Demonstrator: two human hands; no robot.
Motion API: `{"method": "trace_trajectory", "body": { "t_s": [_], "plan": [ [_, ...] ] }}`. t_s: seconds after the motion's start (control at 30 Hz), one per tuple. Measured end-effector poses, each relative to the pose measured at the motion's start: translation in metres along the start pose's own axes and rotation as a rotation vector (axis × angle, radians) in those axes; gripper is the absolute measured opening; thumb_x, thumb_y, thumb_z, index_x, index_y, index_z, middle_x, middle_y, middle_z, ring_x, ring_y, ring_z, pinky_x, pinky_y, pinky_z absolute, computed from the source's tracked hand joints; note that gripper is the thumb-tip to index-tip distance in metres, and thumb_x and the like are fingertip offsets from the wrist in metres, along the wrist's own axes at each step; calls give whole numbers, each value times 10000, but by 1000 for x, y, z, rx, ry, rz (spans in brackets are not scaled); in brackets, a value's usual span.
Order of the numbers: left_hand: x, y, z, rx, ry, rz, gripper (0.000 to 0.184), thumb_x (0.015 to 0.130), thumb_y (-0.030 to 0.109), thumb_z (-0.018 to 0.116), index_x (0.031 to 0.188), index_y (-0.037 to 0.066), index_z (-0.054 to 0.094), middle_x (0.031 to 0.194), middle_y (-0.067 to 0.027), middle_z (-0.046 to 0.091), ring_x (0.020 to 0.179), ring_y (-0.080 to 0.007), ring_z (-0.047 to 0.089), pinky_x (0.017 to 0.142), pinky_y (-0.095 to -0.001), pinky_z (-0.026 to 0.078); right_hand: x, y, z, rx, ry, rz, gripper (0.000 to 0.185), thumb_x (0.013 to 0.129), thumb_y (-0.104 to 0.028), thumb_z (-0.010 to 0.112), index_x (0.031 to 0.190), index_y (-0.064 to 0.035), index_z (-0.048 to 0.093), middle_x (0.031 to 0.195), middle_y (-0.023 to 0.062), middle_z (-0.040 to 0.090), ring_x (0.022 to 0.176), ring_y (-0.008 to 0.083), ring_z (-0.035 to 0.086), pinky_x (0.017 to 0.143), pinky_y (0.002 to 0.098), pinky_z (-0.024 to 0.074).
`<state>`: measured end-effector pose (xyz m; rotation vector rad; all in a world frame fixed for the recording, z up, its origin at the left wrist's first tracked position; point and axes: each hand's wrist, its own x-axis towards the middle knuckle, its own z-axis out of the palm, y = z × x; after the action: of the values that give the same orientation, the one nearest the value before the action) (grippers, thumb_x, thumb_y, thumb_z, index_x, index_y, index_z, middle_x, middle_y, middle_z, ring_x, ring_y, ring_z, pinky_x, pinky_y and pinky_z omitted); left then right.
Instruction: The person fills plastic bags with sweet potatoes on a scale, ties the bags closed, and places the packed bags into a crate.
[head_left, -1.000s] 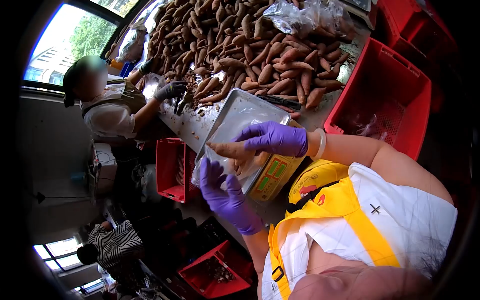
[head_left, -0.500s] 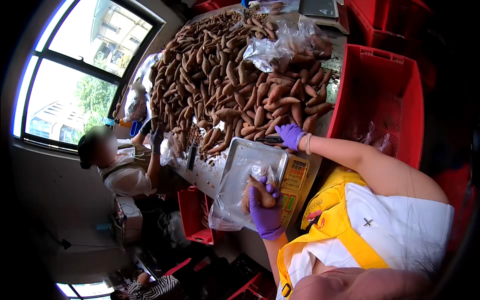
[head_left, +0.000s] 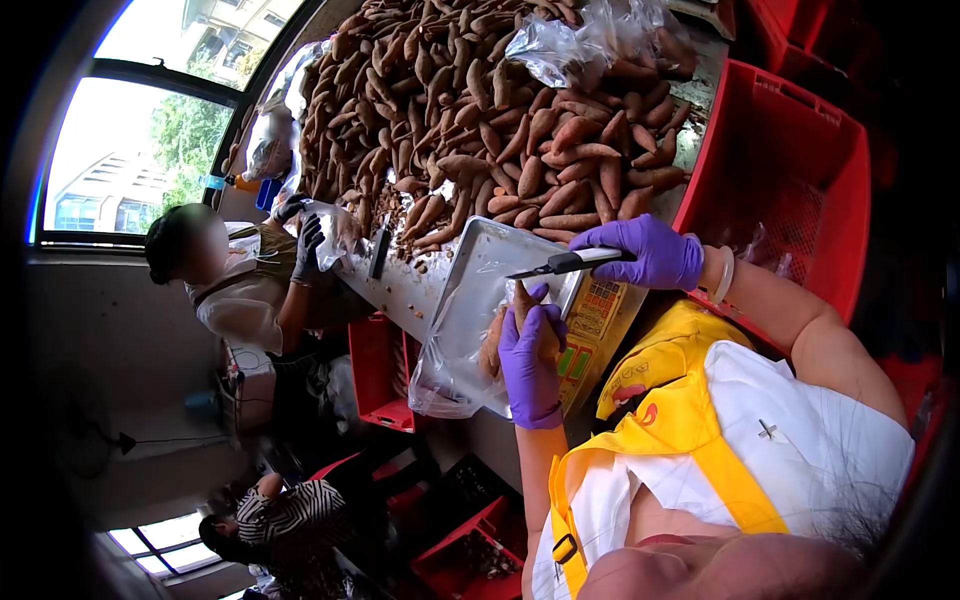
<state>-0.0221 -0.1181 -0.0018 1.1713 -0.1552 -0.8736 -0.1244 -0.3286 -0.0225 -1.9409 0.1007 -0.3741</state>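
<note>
My left hand [head_left: 530, 365], in a purple glove, grips a brown sweet potato [head_left: 522, 298] over the metal tray [head_left: 485, 240] of a weighing scale [head_left: 600, 308]. My right hand [head_left: 640, 250], also gloved in purple, is closed around a knife [head_left: 575, 260] with a black and white handle. Its dark blade points left, just above the sweet potato's upper end; whether they touch I cannot tell. A clear plastic bag [head_left: 440, 385] lies on the tray, with another sweet potato [head_left: 490, 345] beside my left hand.
A large heap of sweet potatoes [head_left: 440, 110] covers the table beyond the scale, with a plastic bag [head_left: 565, 50] on top. A red crate [head_left: 850, 190] stands at right, another [head_left: 375, 350] at left. Across the table a co-worker [head_left: 250, 280] in dark gloves handles a clear bag.
My right hand has lifted the knife from beside the heap and brought it over the tray to the sweet potato. The view has shifted, and the left hand still holds the sweet potato.
</note>
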Motion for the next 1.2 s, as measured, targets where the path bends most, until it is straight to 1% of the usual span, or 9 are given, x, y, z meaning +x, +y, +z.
{"method": "trace_trajectory", "body": {
  "t_s": [0.13,0.27,0.47,0.53,0.6,0.77,0.83,1.13,1.2],
  "plan": [
    [2,3,3,-45,-27,-21,350,941,247,567,1204,18,538,890,-42,591,729,-98,530,632,-214,415,-6,-18,-7,-312,95,-236,394,829,-253,724,1178,-91,639,957,147,685,861,353,657,723,360,536],
    [2,2,4,-60,-38,-28,341,940,257,569,1185,20,546,878,-42,589,724,-101,529,630,-219,417,-11,-16,-7,-380,133,-321,378,823,-238,722,1159,-87,637,960,144,679,835,351,656,690,378,528],
    [-9,1,3,-70,-128,31,261,884,127,580,1110,-3,589,882,-52,605,704,-110,538,632,-236,437,-13,2,8,-534,193,-280,363,833,-250,701,1146,-88,618,831,135,650,742,338,644,620,402,507],
    [-18,8,3,-38,-203,80,246,853,73,589,1084,-9,607,892,-56,616,709,-113,548,643,-239,449,-6,33,12,-710,119,39,305,900,-284,621,1131,-86,621,806,151,636,706,342,632,595,390,500],
    [-34,27,6,118,-307,216,358,803,197,696,1100,14,619,876,-78,637,705,-133,570,698,-252,474,-5,89,15,-444,170,208,315,896,-319,601,1133,-112,620,905,165,676,839,364,657,692,416,524],
    [9,27,-48,451,130,237,450,755,150,748,1163,9,621,991,-79,667,835,-192,632,779,-295,504,39,151,43,-392,193,219,386,875,-204,623,1233,-78,554,1080,206,626,984,379,612,844,417,498],
    [30,16,-81,1612,272,519,402,783,133,689,1163,24,617,990,-143,650,889,-310,626,812,-379,500,57,155,50,-470,155,243,499,851,-142,627,1327,-83,489,1149,203,587,1059,367,572,916,412,466],
    [63,-5,-128,1602,134,300,373,829,125,598,1202,100,598,1043,-205,614,997,-395,585,874,-457,473,61,174,43,-589,241,59,590,845,-156,639,1394,-70,437,1198,204,565,1082,361,551,972,411,428],
    [40,15,-112,1494,147,517,361,865,91,565,1224,107,597,1057,-202,614,990,-389,587,872,-451,476,55,155,36,-460,274,14,637,825,-71,656,1416,-80,419,1206,197,555,1076,334,559,962,377,439]
  ]
}}
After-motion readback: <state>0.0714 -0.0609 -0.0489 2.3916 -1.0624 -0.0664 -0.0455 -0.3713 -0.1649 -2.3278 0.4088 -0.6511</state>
